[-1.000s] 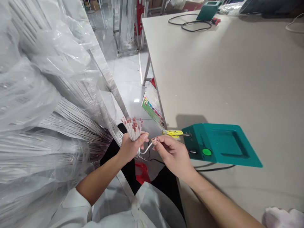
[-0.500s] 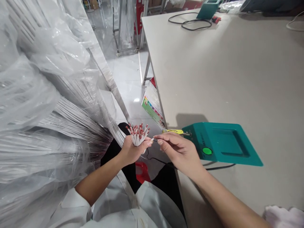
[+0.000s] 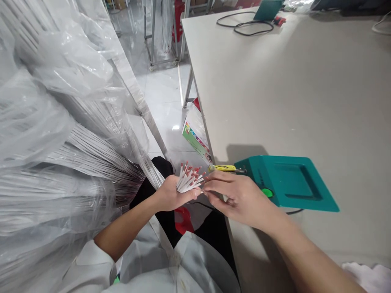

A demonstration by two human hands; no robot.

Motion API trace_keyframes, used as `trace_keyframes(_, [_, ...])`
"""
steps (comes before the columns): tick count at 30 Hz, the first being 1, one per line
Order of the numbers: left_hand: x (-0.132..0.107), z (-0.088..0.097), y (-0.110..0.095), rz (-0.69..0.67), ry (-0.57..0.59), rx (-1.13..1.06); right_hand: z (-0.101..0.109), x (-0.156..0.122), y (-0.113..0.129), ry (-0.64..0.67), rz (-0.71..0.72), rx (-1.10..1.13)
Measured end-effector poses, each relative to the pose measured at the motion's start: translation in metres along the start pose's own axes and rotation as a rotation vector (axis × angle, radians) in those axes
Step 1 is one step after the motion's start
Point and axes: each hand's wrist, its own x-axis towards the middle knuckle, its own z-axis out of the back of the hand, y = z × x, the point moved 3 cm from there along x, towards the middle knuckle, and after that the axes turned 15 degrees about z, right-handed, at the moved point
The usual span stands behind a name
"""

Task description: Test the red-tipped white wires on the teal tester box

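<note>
My left hand (image 3: 171, 196) is closed round a bundle of thin white wires with red tips (image 3: 188, 177), which fan out toward the right. My right hand (image 3: 236, 196) sits just right of the bundle, fingers bent, fingertips touching the red-tipped ends; whether it pinches one wire is hidden. Right behind my right hand a teal box with a green button (image 3: 287, 183) stands on the grey table (image 3: 290, 93), with a yellow-handled part (image 3: 222, 168) sticking out of its left side.
Large bundles of white wires wrapped in clear plastic (image 3: 61, 134) fill the left. A colourful box (image 3: 195, 140) lies on the floor under the table edge. A second teal box and a coiled black cable (image 3: 247, 26) sit at the table's far end. White cloth (image 3: 366, 276) lies at the bottom right.
The wire bundle has tilted from upright toward the right. My right hand let its single bent wire go back to the bundle and closed in on the red tips, covering part of the green button.
</note>
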Motion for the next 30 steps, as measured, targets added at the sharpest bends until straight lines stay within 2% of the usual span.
trace_keyframes(4, [0.001, 0.002, 0.000, 0.147, 0.014, 0.001, -0.004, -0.001, 0.011, -0.003, 0.185, -0.371])
trace_keyframes(6, [0.002, 0.003, -0.001, 0.191, -0.023, -0.030, -0.010, -0.003, 0.015, -0.073, 0.259, -0.552])
trace_keyframes(8, [0.002, 0.004, -0.001, 0.196, -0.106, -0.090, -0.016, -0.006, 0.015, -0.137, 0.304, -0.638])
trace_keyframes(10, [0.001, 0.005, 0.001, 0.161, -0.181, -0.160, -0.021, -0.008, 0.011, -0.143, 0.281, -0.600])
trace_keyframes(13, [-0.001, 0.005, 0.004, 0.092, -0.225, -0.198, -0.025, -0.011, 0.002, -0.067, 0.146, -0.449])
trace_keyframes(15, [-0.002, 0.006, 0.005, 0.066, -0.256, -0.191, -0.024, -0.014, -0.001, -0.063, 0.101, -0.382])
trace_keyframes(18, [-0.005, 0.008, 0.002, 0.074, -0.293, -0.183, -0.016, -0.016, -0.002, -0.190, 0.063, -0.346])
trace_keyframes(21, [-0.006, 0.007, -0.001, 0.097, -0.293, -0.175, -0.004, -0.012, -0.001, -0.390, -0.057, -0.279])
trace_keyframes(23, [-0.005, 0.005, -0.001, 0.095, -0.295, -0.165, 0.001, -0.007, -0.001, -0.448, -0.136, -0.153])
trace_keyframes(26, [-0.004, 0.001, 0.000, 0.069, -0.262, -0.132, 0.001, 0.000, -0.001, -0.371, -0.141, 0.031])
trace_keyframes(30, [-0.003, 0.000, 0.001, 0.020, -0.165, -0.095, -0.004, 0.003, -0.001, -0.205, -0.080, 0.129])
